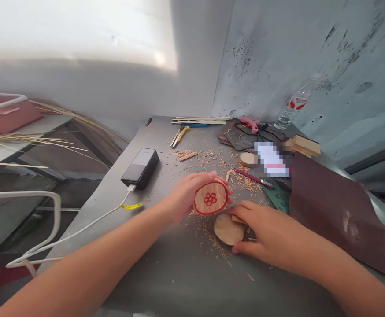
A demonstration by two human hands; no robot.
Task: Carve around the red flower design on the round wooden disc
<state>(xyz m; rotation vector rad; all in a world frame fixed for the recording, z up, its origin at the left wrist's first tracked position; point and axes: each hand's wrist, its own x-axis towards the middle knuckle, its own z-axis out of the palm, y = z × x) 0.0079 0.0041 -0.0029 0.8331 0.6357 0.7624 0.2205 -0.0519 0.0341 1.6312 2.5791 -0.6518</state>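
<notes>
My left hand (184, 196) is closed around a wood slice (203, 204) whose face carries a red outline and a small red flower drawing. It is tilted up toward me, above the table. Just to the right, my right hand (258, 222) curls over a plain round wood slice (226, 232) lying on the table, thumb at its near edge and fingers at its far side. A small piece of wood (237, 219) shows under those fingers. Wood shavings (209, 235) surround both hands. A dark red pen-shaped tool (250, 175) with a metal tip lies beyond the right hand.
A power bank (140, 168) with a white cable stands on the left. Yellow cutter (179, 135), wood sticks (202, 119) and pink glue gun (250, 124) lie at the back. A brown sheet (338, 211), another wood slice (247, 159) and a water bottle (291, 108) are on the right.
</notes>
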